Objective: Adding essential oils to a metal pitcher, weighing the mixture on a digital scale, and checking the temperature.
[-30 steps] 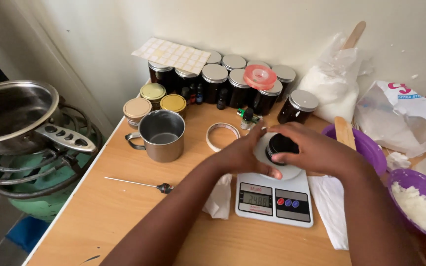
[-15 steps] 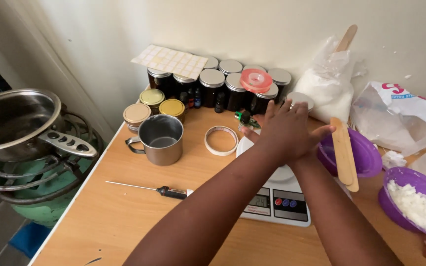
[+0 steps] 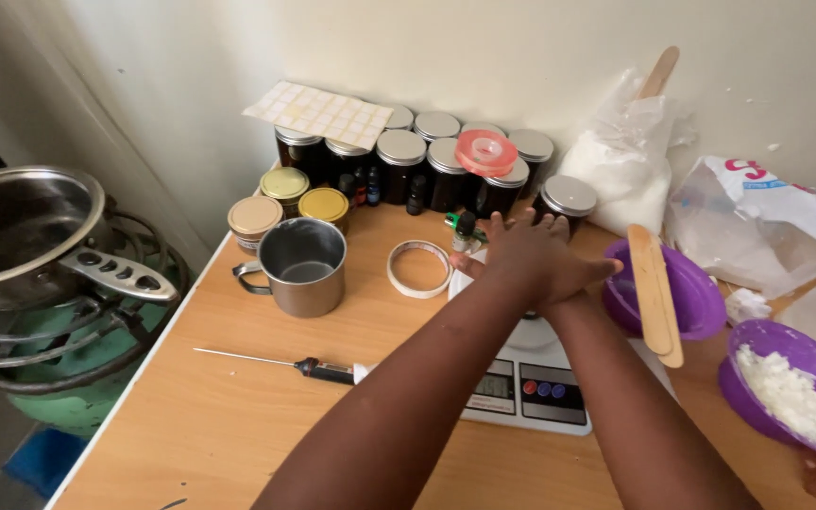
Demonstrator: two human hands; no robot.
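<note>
Table (image 3: 238,416) of pale orange-brown wood, smooth and matt, pushed against a plain cream wall. Landmark: white digital kitchen scale (image 3: 531,387) with a round platform and small display, near the table's front middle. Left of the scale, off the table edge, a shiny round steel pot (image 3: 21,231) with a flat handle, resting on a green gas burner with a dark wire ring (image 3: 68,349). Behind and left of the scale, a dull cylindrical metal mug (image 3: 302,266); beside it a flat white ring of tape (image 3: 419,269). Just left of the scale, a thin steel probe thermometer with a black grip (image 3: 285,363). Behind the scale, against the wall, a cluster of dark glass jars with silver and gold lids (image 3: 427,170), a white label sheet (image 3: 318,111) lying across some. Right of the scale, two glossy purple plastic bowls: one (image 3: 682,293) crossed by a flat wooden stick (image 3: 655,293), the other (image 3: 786,387) holding white flakes.

Above the scale's platform, left hand (image 3: 521,260) laid over right hand (image 3: 578,279), fingers (image 3: 531,225) stretched and slightly spread, pointing at the jars. Whatever sits beneath the palms hidden; cannot tell whether anything is gripped.
</note>
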